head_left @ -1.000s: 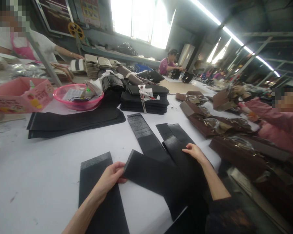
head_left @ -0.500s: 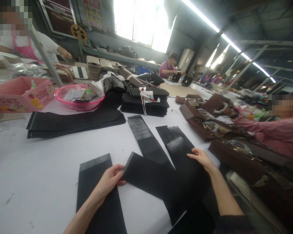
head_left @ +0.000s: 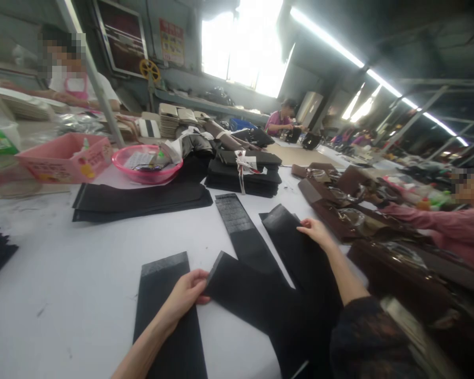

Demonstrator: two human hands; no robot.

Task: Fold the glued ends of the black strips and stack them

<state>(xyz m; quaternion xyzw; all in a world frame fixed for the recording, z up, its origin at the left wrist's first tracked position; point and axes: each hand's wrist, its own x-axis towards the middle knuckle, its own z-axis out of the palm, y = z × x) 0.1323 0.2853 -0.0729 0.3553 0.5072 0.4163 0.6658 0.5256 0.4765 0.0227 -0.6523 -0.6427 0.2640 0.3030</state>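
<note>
- Through the head view I have both of the person's hands in the lower half of the frame, above a white tabletop (head_left: 82, 295).
- Left hand (head_left: 185, 292), lower centre: fingers pinched on the near-left end of a black strip (head_left: 240, 289), which slants toward lower right.
- Right hand (head_left: 318, 234), right of centre: thumb and forefinger pinch the right edge of a black panel (head_left: 286, 231), its far end pointing up the frame.
- Strip and panel merge into one dark area at lower right; I cannot tell whether they are a single piece.
- Beneath the left forearm I note a black piece (head_left: 161, 310) with a glossy band across its far end.
- Between the hands, a black length (head_left: 237, 223) lies flat, its upper end shiny.
- Left of centre: a stack of black panels (head_left: 142, 200), just below a pink basin (head_left: 142, 176); a pink box (head_left: 67, 171) stands beside the basin.
- Centre: a black bundle (head_left: 225, 181) tied with a white strip.
- Right side: brown bags (head_left: 395, 266), near a co-worker's pink sleeve (head_left: 422, 216).
</note>
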